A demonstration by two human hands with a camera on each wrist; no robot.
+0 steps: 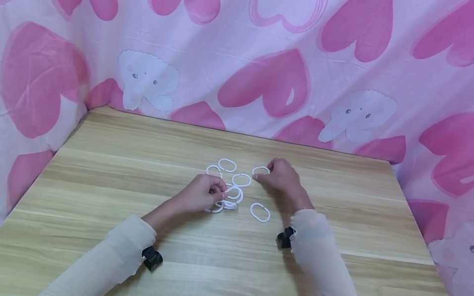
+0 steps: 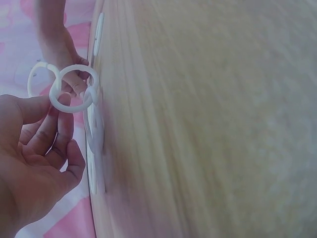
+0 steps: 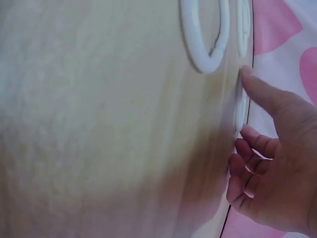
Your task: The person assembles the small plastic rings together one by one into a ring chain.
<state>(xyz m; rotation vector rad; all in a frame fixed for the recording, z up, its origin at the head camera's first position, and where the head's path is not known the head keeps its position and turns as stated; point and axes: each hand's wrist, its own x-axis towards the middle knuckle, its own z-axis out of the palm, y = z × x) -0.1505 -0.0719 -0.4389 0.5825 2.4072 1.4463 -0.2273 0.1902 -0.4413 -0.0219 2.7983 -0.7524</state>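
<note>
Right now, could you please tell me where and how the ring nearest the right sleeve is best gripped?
I'd pinch the ring across its two long sides, coming from above with the right hand. It lies flat on the table, apart from the other rings, and its oval shape is narrower that way, so a pinch should suit.

The bench [image 1: 211, 274] has a pale, streaked wood-grain top. White oval rings [image 1: 226, 159] lie on it: a cluster [image 1: 229, 206] near the middle, more beyond, and a single ring [image 1: 265, 208] apart to the right.
</note>
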